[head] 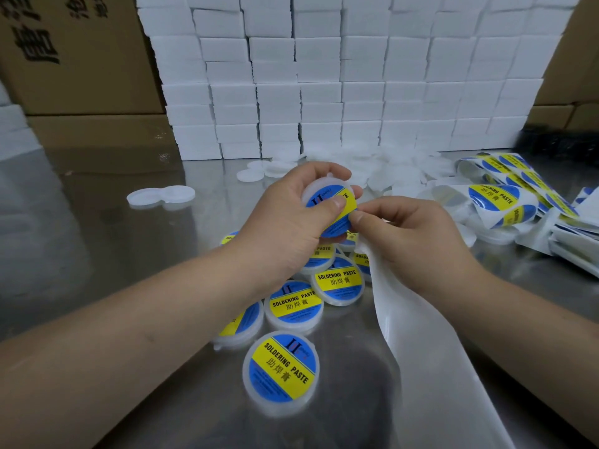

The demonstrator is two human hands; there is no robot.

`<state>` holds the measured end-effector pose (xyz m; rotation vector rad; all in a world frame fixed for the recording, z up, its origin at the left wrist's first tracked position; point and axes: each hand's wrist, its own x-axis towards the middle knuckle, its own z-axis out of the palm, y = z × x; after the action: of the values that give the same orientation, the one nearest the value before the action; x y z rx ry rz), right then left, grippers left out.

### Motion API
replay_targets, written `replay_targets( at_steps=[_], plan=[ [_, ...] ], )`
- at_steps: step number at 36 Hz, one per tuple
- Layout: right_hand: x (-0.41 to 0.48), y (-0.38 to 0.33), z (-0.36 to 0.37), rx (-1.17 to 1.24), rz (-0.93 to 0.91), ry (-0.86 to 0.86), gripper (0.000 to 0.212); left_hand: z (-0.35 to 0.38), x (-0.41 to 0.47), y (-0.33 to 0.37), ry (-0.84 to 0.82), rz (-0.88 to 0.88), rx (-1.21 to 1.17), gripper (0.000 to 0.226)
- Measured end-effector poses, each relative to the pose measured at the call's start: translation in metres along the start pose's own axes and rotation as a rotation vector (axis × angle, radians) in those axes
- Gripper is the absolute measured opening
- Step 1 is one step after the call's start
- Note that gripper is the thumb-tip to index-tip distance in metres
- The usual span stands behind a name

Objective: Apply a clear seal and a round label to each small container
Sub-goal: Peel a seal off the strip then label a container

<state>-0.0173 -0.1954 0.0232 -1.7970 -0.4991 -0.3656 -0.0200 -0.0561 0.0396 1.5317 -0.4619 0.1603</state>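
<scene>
Nearest on the steel bench (181,400), a labelled container (281,371) is laid flat, with a heap of labelled containers (319,286) just behind it and a white backing strip (421,335) trailing down on the right. Above the heap, a small container (311,190) is gripped in the left hand (291,218), thumb pressed on its round label (321,200). The strip's top end is pinched in the right hand (411,234), fingertips touching the label's edge. Farther back, label sheets (505,202) are piled right, bare white lids (162,196) left, stacked white boxes (340,76) behind.
</scene>
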Motion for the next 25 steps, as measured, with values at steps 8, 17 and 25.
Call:
replay_targets(
  at_steps=[8, 17, 25],
  plan=[
    [0.001, 0.003, 0.0, -0.062, -0.005, 0.069, 0.023, 0.008, -0.013, 0.006, 0.042, 0.217, 0.318, 0.035],
    [0.003, 0.008, -0.003, -0.075, 0.061, 0.059, 0.036, 0.008, -0.012, 0.014, 0.164, 0.128, 0.238, 0.033],
    [0.0, 0.005, -0.001, -0.101, -0.025, -0.018, 0.02, 0.008, -0.008, 0.01, 0.182, -0.058, 0.233, 0.011]
  ],
)
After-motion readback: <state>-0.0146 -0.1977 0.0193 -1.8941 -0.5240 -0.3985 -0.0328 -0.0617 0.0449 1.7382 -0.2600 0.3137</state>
